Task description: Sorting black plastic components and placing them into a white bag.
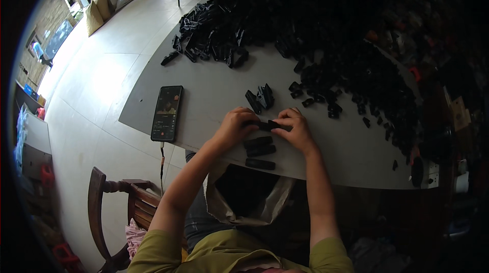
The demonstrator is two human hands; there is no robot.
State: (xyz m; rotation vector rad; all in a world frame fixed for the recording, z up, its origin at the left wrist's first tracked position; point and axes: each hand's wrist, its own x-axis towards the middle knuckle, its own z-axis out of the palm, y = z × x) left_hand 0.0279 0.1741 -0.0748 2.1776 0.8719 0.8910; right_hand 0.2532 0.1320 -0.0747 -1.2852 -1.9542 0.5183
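While a wooden chair (96, 206) stands at the far left, a black smartphone (167, 113) lies screen up near the left edge of the grey table (204, 97), a cable (162, 171) hanging from its lower end. Beyond the phone and to its right spreads a heap of long black plastic parts (204, 33). Next comes the left hand (236, 127), its thumb and fingers pinched on the left end of a dark elongated piece (263, 125). That piece is over the table, between both hands; whether it is one part or two joined cannot be told. Just beyond it lie a few black parts (260, 98); nearer the body, three black oblong pieces (261, 150) lie in a column, above an open sack (211, 199) at the lap. The right hand (296, 130) grips the piece's right end between thumb and fingers. Farther right, small black parts (351, 84) are strewn in a thick band.
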